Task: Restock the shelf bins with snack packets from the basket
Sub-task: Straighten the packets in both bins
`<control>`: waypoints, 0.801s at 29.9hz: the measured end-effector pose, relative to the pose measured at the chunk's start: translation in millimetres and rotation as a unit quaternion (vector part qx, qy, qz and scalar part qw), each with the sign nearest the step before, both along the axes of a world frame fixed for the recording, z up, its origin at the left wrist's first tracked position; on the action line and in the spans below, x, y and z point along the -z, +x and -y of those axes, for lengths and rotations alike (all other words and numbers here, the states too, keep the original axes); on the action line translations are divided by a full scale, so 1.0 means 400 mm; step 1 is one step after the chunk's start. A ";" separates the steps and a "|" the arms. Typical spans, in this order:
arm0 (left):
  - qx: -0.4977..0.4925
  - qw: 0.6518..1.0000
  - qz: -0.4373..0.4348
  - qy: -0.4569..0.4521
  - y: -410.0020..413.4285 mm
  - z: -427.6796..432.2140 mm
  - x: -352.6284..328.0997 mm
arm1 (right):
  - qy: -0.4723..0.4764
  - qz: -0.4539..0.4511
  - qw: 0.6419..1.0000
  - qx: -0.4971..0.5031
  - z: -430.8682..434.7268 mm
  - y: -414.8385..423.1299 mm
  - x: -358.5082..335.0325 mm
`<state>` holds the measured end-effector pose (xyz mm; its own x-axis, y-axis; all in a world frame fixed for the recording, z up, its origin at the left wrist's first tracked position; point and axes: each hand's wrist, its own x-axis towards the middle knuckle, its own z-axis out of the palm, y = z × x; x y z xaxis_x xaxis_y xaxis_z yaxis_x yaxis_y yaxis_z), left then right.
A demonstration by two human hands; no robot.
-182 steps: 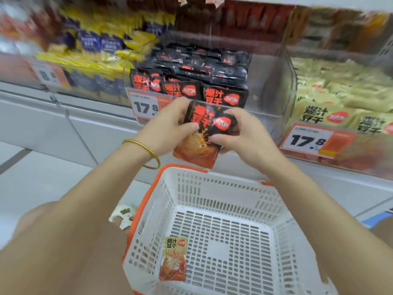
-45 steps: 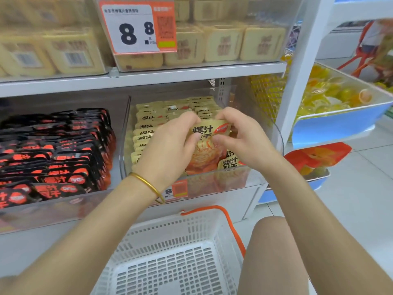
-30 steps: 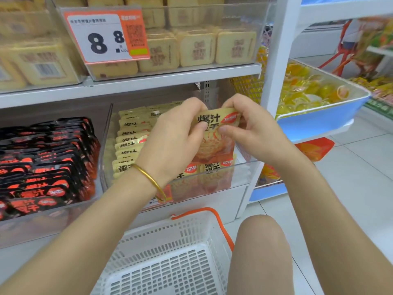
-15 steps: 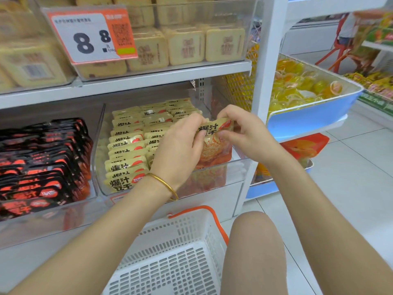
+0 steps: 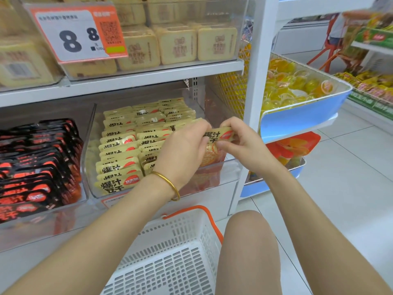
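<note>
Both hands hold one yellow snack packet (image 5: 221,138) upright over the near right part of the clear bin (image 5: 89,145) on the lower shelf. The left hand (image 5: 182,150) grips the packet's left edge with curled fingers; a gold bangle (image 5: 168,184) sits on that wrist. The right hand (image 5: 240,143) pinches the packet's top right edge between thumb and fingers. The packet's lower part is inside the bin, behind its clear front wall.

The clear bin holds rows of matching yellow packets (image 5: 127,143) standing on edge, filling its left and middle portions from near to far. The bin to the left contains black and red packets (image 5: 38,158), packed in rows.

On the upper shelf (image 5: 148,75), clear bins hold pale yellow wrapped blocks (image 5: 176,44). A price tag (image 5: 76,33) reading 8.8 hangs on the front of one of those bins.

A white basket (image 5: 176,252) with an orange handle (image 5: 204,216) sits on the floor below the shelf, near the person's knee (image 5: 246,231). Its visible interior shows no packets.

To the right of the shelf upright, a blue tray (image 5: 302,111) holds yellow and orange jelly cups (image 5: 293,84).
</note>
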<state>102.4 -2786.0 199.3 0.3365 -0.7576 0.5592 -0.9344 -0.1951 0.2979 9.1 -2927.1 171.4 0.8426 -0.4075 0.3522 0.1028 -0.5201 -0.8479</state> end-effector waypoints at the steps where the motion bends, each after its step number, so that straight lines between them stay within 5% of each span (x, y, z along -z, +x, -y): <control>1: -0.015 1.000 -0.026 -0.001 0.007 0.001 0.000 | -0.008 -0.012 1.000 0.001 0.003 0.004 -0.004; 6: -0.069 0.993 -0.082 0.055 0.035 -0.005 0.017 | -0.098 -0.088 0.991 0.004 0.024 0.036 0.001; 16: -0.124 0.984 -0.045 0.123 0.041 -0.024 0.083 | -0.190 -0.144 0.970 0.042 0.007 0.047 0.052; 20: -0.106 0.992 -0.032 0.063 0.036 -0.025 0.081 | -0.171 -0.121 0.976 0.067 0.009 0.033 0.063; 24: -0.111 0.988 -0.027 0.108 0.031 -0.023 0.079 | -0.164 -0.187 0.967 0.058 -0.005 0.034 0.051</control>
